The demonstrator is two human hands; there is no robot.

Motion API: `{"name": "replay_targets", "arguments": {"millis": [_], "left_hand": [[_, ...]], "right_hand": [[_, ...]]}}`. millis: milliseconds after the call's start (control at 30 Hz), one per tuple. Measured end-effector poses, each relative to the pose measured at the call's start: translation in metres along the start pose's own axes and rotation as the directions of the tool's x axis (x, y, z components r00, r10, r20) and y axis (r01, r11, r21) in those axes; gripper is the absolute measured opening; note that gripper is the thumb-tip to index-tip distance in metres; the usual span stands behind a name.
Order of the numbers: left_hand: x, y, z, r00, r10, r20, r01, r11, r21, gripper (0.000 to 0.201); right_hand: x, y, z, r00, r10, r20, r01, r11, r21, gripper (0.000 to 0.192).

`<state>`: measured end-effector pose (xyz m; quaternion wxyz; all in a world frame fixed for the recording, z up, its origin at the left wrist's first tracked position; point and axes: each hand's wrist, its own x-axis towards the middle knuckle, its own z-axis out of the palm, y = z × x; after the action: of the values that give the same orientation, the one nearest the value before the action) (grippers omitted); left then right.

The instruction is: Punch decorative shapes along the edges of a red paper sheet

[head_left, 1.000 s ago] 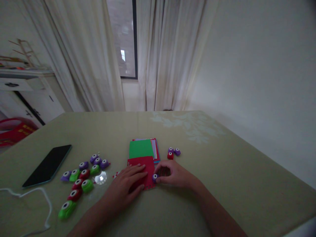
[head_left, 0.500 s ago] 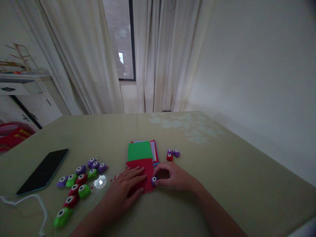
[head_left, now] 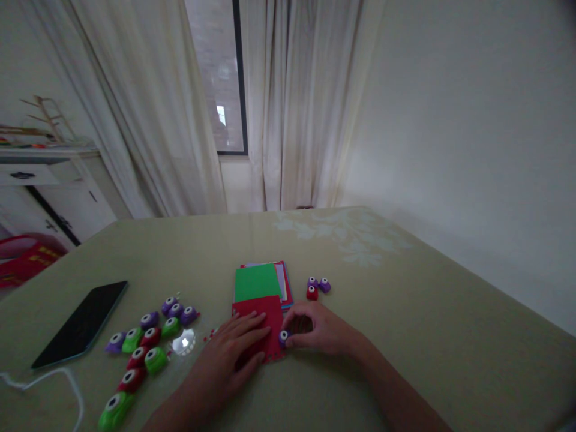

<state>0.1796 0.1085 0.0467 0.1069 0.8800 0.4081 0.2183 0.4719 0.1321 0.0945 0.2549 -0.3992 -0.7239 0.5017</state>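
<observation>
red paper sheet [head_left: 264, 318] lies on the pale green table [head_left: 405, 312], and everything else sits around it. left hand [head_left: 229, 351] rests flat on the sheet's near-left part, fingers spread and stretched out, pinning it down without gripping anything. right hand [head_left: 321, 330] sits at the sheet's right edge, fingers curled around a small purple punch [head_left: 283, 337] (white button on top), which sits on that edge of the sheet; thumb and fingertips are closed on it. just behind the red sheet lies a stack of coloured paper [head_left: 263, 281] with a green sheet uppermost, its near edge touching or slipped under the red one, i cannot tell which. behind and to the right of the red sheet, three small punches [head_left: 316, 286], two purple and one red, huddle together. to the left of the sheet, a scatter of purple, green and red punches [head_left: 146, 345] spreads across the table, with tiny red scraps [head_left: 209, 333] between them and the sheet. farther left lies a dark phone [head_left: 81, 324], with a white cable [head_left: 54, 384] near it.
</observation>
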Motion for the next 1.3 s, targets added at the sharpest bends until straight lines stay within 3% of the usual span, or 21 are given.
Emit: {"name": "replay_targets", "arguments": {"millis": [567,967,1100,1300], "left_hand": [[0.004,0.003,-0.006,0.998,0.007,0.054,-0.008,1.000,0.007,0.045],[0.003,0.004,-0.005,0.999,0.026,0.024,-0.027,0.999,0.026,0.046],[0.004,0.009,-0.010,0.998,0.057,0.008,-0.057,0.998,0.017,0.044],[0.003,0.009,-0.013,0.996,0.082,-0.033,-0.082,0.997,-0.001,0.041]], "right_hand": [[0.001,0.004,0.000,1.000,-0.015,0.007,0.015,1.000,0.015,0.030],[0.000,-0.001,0.001,1.000,-0.011,-0.013,0.011,1.000,-0.002,0.034],[0.000,-0.003,-0.003,0.999,0.036,0.011,-0.037,0.999,0.014,0.040],[-0.001,-0.006,-0.003,0.991,0.120,-0.066,-0.119,0.993,0.019,0.039]]}}
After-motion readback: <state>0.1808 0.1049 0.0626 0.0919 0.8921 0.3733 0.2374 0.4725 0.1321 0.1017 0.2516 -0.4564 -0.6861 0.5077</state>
